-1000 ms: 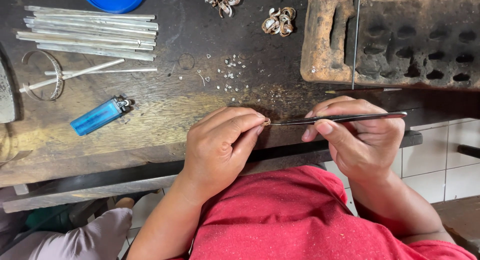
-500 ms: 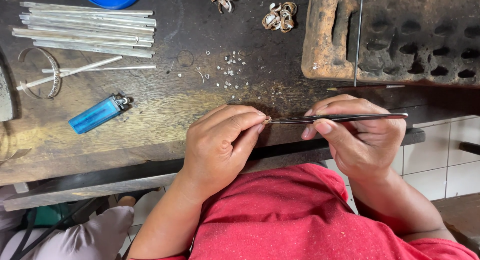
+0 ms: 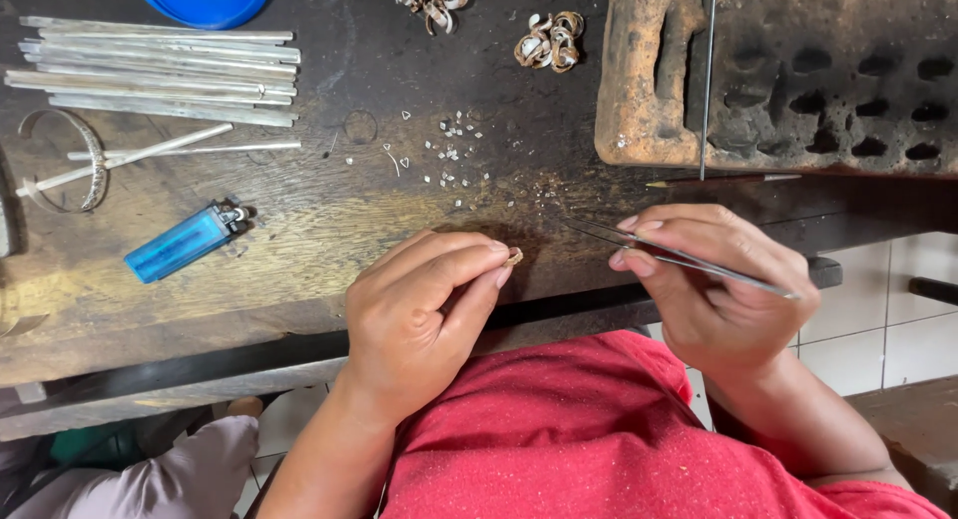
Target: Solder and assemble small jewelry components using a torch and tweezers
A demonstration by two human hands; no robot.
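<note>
Tweezers (image 3: 679, 255) sit pinched in the right hand (image 3: 714, 289), tips aimed left and apart from the small gold-coloured piece (image 3: 514, 257) that the left hand (image 3: 424, 314) grips between thumb and fingertips, just above the near edge of the desk (image 3: 329, 230). Risk lies in that spot: the piece hangs close to the edge, so a slack pinch or a nudge from the tweezer tips could likely send it over the edge and onto the red shirt (image 3: 619, 449) or further down, where so small a thing would be hard to find. A sweep of either wrist might also scatter the tiny silvery bits (image 3: 454, 150) lying loose near the desk's middle. The blue lighter (image 3: 185, 242) towards the left edge and the 2 heaps of curled rings (image 3: 547, 40) at the far edge lie well apart from both hands.
</note>
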